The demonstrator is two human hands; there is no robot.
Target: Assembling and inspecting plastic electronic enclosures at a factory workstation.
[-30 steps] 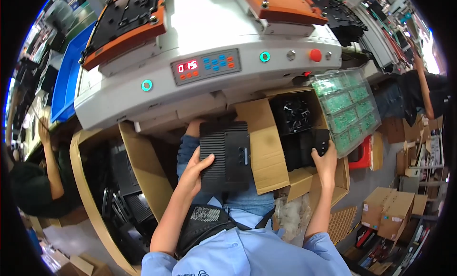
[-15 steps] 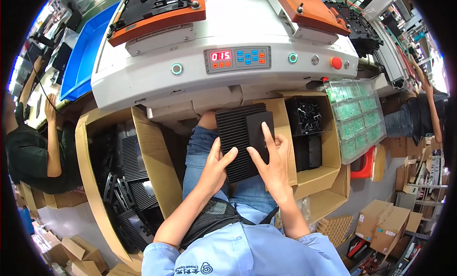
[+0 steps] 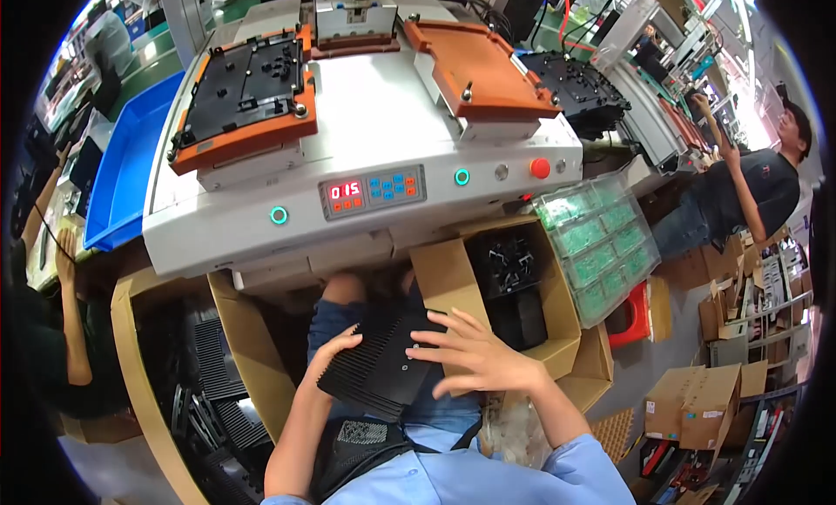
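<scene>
While a black ribbed panel (image 3: pixel 383 366) is held over the lap, just below the front edge of the white machine table (image 3: pixel 366 122), its left edge is clasped by the left hand (image 3: pixel 335 348) with fingers curled around it. The right hand (image 3: pixel 479 361) is laid on the panel's right side, fingers spread flat and apart on its surface. An open cardboard box (image 3: pixel 453 279) of black parts is seen just to the right, with a tray of green pieces (image 3: pixel 601 244) beside it.
</scene>
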